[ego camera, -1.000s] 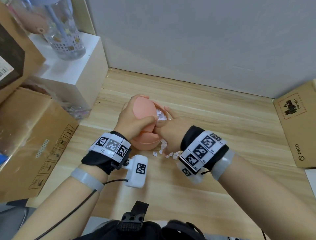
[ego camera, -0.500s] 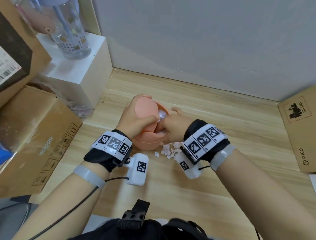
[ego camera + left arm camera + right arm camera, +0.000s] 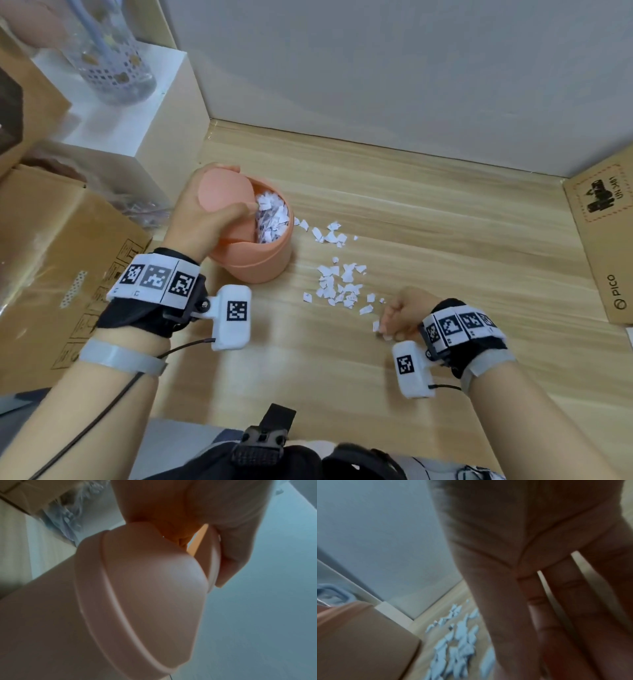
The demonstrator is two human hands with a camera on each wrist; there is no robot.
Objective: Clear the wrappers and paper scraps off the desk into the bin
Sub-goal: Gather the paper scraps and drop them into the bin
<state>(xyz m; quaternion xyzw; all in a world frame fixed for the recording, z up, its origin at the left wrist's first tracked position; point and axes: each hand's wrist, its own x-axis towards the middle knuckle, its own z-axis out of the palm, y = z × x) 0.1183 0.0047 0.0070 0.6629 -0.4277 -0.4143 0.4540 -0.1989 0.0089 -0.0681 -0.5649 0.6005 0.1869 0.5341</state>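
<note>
A pink round bin [image 3: 260, 260] stands on the wooden desk [image 3: 445, 240], and its domed swing lid [image 3: 222, 192] is tipped up. My left hand [image 3: 202, 219] grips that lid, thumb at its inner edge; in the left wrist view the bin [image 3: 120, 601] fills the frame. White paper scraps [image 3: 270, 216] lie inside the bin. More scraps [image 3: 339, 284] are scattered on the desk to the right of the bin, with a smaller cluster [image 3: 329, 234] behind them. My right hand [image 3: 385, 322] is down at the near edge of the pile, its curled fingers and thumb pinching a scrap. The right wrist view is blurred and shows the scraps [image 3: 453, 649] beside the bin [image 3: 359, 642].
A big cardboard box [image 3: 51, 257] lies left of the bin, with crumpled clear plastic [image 3: 144, 209] behind it. A white block [image 3: 120, 120] at the back left carries a clear bottle [image 3: 109, 58]. A PICO cardboard box [image 3: 603, 233] lies at the right edge. A grey wall closes off the back.
My right hand has left the bin's mouth and come back right and toward me, down onto the scraps on the desk. The left hand still holds the lid tipped up.
</note>
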